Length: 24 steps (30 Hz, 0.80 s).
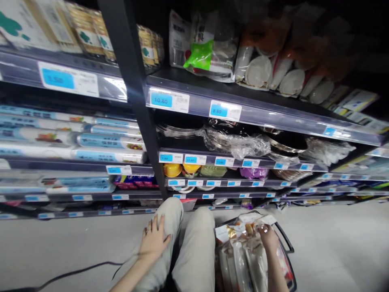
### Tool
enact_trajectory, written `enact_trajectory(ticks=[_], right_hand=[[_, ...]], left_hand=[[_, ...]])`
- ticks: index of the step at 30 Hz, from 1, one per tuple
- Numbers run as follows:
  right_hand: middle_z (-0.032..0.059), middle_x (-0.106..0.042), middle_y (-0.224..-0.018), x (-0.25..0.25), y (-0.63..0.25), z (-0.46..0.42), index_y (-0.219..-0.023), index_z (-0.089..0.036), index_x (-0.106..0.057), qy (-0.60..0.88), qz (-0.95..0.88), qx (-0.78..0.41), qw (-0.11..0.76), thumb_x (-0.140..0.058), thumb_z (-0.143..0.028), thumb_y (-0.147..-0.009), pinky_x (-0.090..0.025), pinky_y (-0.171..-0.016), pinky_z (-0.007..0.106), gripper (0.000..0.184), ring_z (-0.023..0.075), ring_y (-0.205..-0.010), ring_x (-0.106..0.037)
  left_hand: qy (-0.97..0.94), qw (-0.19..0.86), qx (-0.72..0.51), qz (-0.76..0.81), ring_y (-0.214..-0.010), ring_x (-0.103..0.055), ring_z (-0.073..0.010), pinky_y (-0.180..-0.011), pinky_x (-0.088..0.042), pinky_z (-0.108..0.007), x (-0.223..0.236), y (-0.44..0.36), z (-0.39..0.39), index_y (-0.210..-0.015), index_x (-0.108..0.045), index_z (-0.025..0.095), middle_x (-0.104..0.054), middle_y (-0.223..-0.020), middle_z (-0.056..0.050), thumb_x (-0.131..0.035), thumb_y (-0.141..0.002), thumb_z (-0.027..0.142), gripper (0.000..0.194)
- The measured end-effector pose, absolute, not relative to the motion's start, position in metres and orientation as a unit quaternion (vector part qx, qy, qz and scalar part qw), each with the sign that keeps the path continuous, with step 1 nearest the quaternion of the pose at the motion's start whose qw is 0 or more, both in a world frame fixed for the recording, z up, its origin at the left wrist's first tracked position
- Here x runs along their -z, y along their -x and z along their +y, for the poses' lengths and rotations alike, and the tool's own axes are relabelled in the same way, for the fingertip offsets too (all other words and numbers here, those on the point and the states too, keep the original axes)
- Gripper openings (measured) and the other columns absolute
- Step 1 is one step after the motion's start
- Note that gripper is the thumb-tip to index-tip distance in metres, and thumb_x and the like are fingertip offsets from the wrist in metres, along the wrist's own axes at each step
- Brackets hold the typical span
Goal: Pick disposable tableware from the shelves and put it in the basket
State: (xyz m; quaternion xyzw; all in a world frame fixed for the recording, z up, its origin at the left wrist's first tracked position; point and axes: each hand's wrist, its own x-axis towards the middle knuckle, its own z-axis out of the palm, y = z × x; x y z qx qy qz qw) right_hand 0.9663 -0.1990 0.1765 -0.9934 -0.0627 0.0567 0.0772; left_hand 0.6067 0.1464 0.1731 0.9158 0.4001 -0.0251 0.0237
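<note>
My left hand (154, 239) rests on my left knee, its fingers spread and holding nothing. Down at my right side, my right hand (268, 238) is closed at the top of a clear plastic package (257, 259), fingers curled into its crinkled edge. Long pale pieces show through the plastic; exactly what they are I cannot tell. This package lies among other wrapped goods in a black-rimmed shopping basket (285, 234) on the floor. My hand and forearm hide part of the contents.
Shelves with blue price tags (161, 100) run ahead of me. They hold film rolls (109, 156), bagged white cups (258, 71), metal pans (288, 142) and yellow containers (172, 170). A black upright (127, 61) divides them. A dark cable (79, 269) crosses at lower left.
</note>
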Motion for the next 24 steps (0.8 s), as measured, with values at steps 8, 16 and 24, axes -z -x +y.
enact_trajectory(ticks=[8,16,24], right_hand=[[0.0210,-0.068,-0.099,-0.156,-0.977,-0.179,-0.122,-0.003,-0.057,0.985,-0.143,-0.090,0.043,-0.046,-0.019,-0.086,-0.044,-0.073,0.030,0.041,0.0270,-0.091,-0.066],[0.0150,-0.065,-0.114,-0.143,-0.981,-0.195,-0.125,-0.009,-0.053,0.970,-0.203,-0.124,0.053,-0.046,-0.018,-0.086,-0.043,-0.085,0.024,0.040,0.0207,-0.103,-0.063],[0.0212,-0.066,-0.103,-0.138,-0.990,-0.182,-0.118,-0.003,-0.057,0.973,-0.183,-0.143,0.000,-0.035,-0.011,-0.088,-0.044,-0.081,0.030,0.038,0.0266,-0.098,-0.065]], left_hand=[[-0.914,0.014,0.033,0.404,-0.127,-0.046,-0.0352,-0.101,-0.041,-0.046,-0.170,-0.608,0.148,-0.143,-0.040,0.010,-0.041,-0.145,-0.022,-0.046,-0.089,0.030,0.058],[-0.910,-0.017,0.089,0.404,-0.130,-0.045,-0.0318,-0.103,-0.040,-0.041,-0.178,-0.614,0.148,-0.145,-0.037,0.012,-0.039,-0.147,-0.019,-0.047,-0.089,0.034,0.061],[-0.906,0.010,0.097,0.412,-0.131,-0.043,-0.0335,-0.105,-0.039,-0.045,-0.182,-0.615,0.148,-0.146,-0.035,0.012,-0.037,-0.149,-0.019,-0.047,-0.090,0.032,0.060]])
